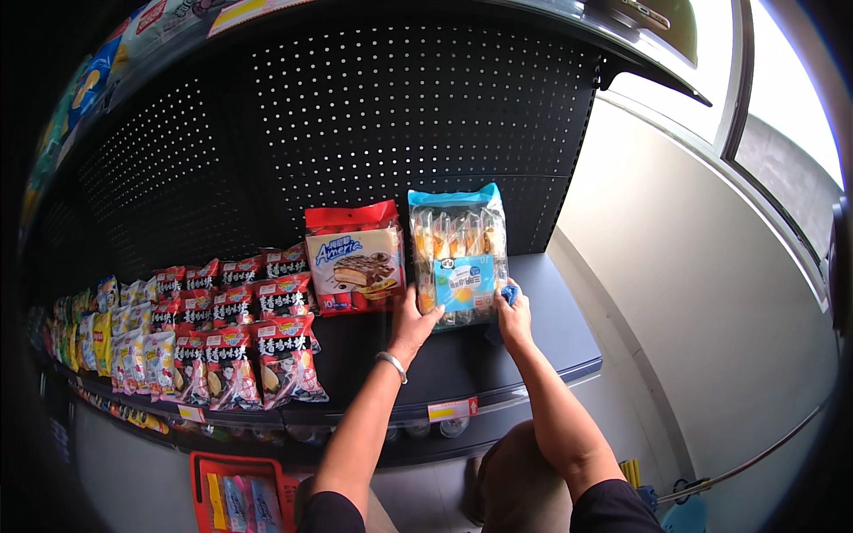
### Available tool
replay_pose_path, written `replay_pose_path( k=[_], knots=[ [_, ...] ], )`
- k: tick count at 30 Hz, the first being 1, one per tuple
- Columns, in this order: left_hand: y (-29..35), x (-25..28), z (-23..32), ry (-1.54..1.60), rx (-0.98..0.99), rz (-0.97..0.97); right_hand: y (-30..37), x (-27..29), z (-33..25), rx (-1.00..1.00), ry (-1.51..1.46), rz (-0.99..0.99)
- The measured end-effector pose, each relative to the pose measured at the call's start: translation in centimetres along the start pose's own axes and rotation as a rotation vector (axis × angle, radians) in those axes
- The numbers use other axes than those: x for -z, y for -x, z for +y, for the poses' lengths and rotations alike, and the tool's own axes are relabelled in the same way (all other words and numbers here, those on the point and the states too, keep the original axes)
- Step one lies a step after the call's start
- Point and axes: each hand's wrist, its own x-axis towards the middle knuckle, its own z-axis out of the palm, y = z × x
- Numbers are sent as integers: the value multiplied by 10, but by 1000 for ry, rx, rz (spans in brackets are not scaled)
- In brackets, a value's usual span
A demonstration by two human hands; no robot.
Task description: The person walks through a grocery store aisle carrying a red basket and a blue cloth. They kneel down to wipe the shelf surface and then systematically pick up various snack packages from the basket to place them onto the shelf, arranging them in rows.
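We hold a clear snack bag (458,253) with a blue top and a blue label upright on the dark shelf (551,329), one hand at each of its lower corners. Our left hand (414,322) closes on the lower left corner, fingers curled against the front of the pack and the thumb side turned toward the neighbouring box. Our right hand (514,317) presses the lower right corner; a bit of blue cloth (509,293) shows between its fingers and the pack, so the hand is bunched around that cloth while it steadies the bag. We cannot tell how much of the bag the right fingers actually clasp.

Just to the left of our left hand stands a red-topped box of chocolate cakes (355,258), upright and touching or nearly touching the bag we hold. Farther left of that grip lie rows of red chip bags (267,346), overlapping one another, and beyond them yellow and pale bags (124,342) run off toward the dark end of the shelf. Behind the bag, past our fingertips, rises the black perforated back panel (382,115). On our left wrist sits a silver bangle (391,364). Below our left forearm, well under the shelf edge, a red basket (240,493) holds a few flat packets. To the right of our right arm is a pale wall (711,293).
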Motion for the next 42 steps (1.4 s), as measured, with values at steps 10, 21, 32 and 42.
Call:
replay_pose_path(
  k=[10, 21, 32, 42],
  knots=[
    [41, -8, 34, 376, -72, 95, 33, 7, -34, -23, -507, 68],
    [88, 130, 164, 380, -371, 108, 98, -20, -130, 307, -817, -183],
    [384, 323, 95, 342, -60, 930, 167, -82, -162, 237, -703, -654],
    [608, 362, -9, 216, 56, 1651, 159, -91, -139, 203, -458, -669]
  ],
)
